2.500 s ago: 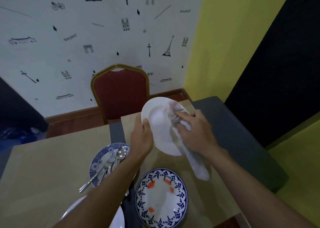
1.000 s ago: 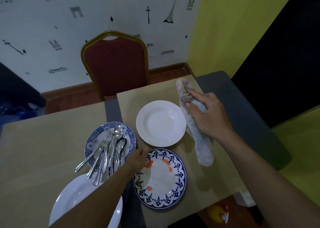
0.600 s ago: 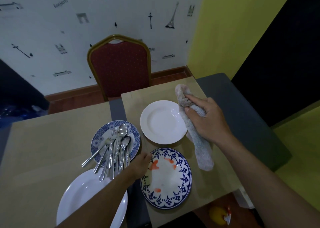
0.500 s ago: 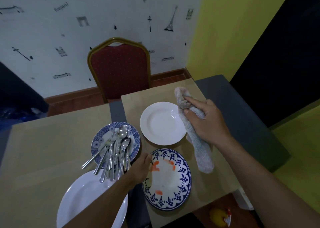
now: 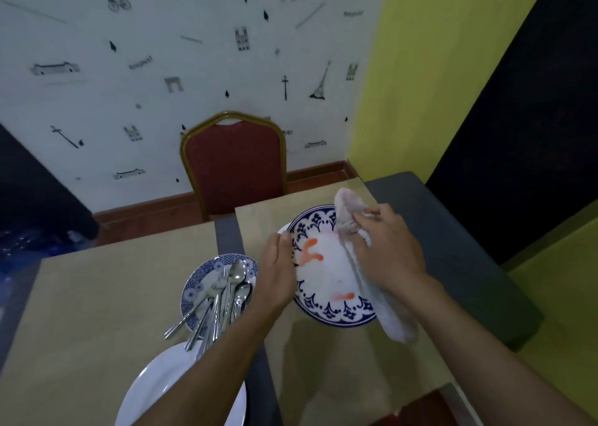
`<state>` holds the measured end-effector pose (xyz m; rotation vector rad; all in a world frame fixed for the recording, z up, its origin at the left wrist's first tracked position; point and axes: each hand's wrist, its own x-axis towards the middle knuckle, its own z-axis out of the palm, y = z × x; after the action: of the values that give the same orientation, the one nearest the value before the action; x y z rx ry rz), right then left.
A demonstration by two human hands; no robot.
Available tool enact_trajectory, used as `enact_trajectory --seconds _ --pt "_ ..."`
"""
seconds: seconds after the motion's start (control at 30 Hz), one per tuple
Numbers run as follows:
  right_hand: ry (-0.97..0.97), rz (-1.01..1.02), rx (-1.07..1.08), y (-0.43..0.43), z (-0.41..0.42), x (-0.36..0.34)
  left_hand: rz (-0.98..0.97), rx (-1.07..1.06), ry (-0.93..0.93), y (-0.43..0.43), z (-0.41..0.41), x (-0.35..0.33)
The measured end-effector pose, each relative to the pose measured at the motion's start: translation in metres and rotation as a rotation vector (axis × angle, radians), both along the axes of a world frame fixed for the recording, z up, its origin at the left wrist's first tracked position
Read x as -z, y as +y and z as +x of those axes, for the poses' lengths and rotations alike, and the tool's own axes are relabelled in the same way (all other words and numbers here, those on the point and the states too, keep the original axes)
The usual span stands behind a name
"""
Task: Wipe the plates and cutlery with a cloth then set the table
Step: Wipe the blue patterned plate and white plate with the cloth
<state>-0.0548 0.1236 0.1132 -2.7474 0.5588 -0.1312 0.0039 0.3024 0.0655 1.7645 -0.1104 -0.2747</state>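
Just left of your right hand (image 5: 385,254), clenched round the cloth (image 5: 348,218), red smears (image 5: 310,251) streak the plate (image 5: 336,315) your left hand (image 5: 276,273) grips.

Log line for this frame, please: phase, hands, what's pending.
phase: wiping patterned plate | left hand: grips its rim | right hand: holds cloth against it | orange smears: present | cutlery: piled on small blue plate
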Motion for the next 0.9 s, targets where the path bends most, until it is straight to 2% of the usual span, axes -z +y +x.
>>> enact_trajectory --seconds 0.1,0.17,0.33,0.53,0.67,0.73,0.9 --pt "0.042 -0.033 0.001 0.008 -0.004 -0.003 0.017 -0.132 -0.104 -0.007 0.004 -0.028" --pt "0.0 -0.007 -0.034 0.015 -0.007 -0.001 0.008 -0.178 -0.123 -0.01 0.011 -0.042" --pt "-0.143 0.137 0.039 0.019 0.016 -0.009 0.039 -0.111 -0.124 -0.015 0.009 -0.06" --pt "-0.171 0.308 -0.313 0.039 0.022 -0.018 0.059 -0.081 -0.194 -0.008 0.015 -0.069" --pt "-0.168 0.292 -0.536 0.053 0.01 -0.015 0.032 -0.127 -0.182 0.002 0.021 -0.069" --pt "-0.152 0.3 -0.572 0.047 0.005 -0.013 0.023 -0.127 -0.183 0.005 0.022 -0.07" --pt "-0.147 0.229 -0.486 0.031 0.004 -0.016 0.066 -0.091 -0.17 0.006 0.02 -0.073"
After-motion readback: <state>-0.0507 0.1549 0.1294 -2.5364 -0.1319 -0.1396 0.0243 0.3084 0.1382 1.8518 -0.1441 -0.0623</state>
